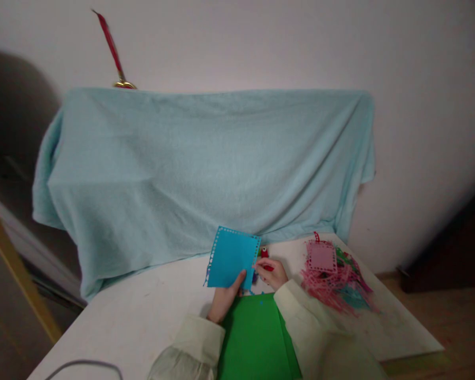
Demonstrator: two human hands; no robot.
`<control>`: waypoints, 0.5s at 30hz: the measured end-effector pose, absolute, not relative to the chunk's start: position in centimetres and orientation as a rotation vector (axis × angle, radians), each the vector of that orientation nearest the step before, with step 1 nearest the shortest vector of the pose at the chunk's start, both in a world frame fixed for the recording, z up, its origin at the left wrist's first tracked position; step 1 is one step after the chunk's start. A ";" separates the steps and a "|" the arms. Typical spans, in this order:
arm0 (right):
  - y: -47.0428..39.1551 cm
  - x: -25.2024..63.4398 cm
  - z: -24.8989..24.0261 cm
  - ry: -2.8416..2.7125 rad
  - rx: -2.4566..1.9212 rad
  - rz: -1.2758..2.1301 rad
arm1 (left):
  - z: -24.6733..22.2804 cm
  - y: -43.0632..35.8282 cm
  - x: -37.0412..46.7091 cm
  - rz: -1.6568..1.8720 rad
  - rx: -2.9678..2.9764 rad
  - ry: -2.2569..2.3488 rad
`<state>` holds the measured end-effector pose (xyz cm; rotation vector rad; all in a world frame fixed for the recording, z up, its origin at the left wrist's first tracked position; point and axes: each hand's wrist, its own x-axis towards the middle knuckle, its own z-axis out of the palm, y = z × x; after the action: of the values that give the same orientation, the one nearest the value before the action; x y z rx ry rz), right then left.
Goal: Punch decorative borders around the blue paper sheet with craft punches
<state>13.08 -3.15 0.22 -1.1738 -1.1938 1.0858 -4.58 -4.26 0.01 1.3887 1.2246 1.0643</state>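
My left hand grips a blue square sheet by its lower edge, thumb on the front face. Rows of small punched holes run along the sheet's top and side edges, and its left edge looks ragged. At the sheet's right edge my right hand is pinched closed; whatever is between its fingertips is too small to make out. Just behind the right hand is a small red object, partly hidden. Below both hands lie green sheets, with small blue bits scattered near their top edge.
On the right of the white table is a heap of pink, green and blue shreds with a pink hole-edged square on top. A light blue towel drapes behind the table. A grey cable lies at the front left.
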 end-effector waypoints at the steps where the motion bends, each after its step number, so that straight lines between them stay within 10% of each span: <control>1: -3.1 13.1 0.2 -1.189 -1.178 1.097 | 0.0 -4.3 -4.6 1.064 1.393 1.217; 15: -3.2 13.0 0.6 -1.147 -1.122 1.173 | 0.6 -4.4 -4.7 1.017 1.395 1.226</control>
<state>13.05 -3.20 0.63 -1.1217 -1.1471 1.1730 -4.68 -4.40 0.58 1.3945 1.2260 1.0167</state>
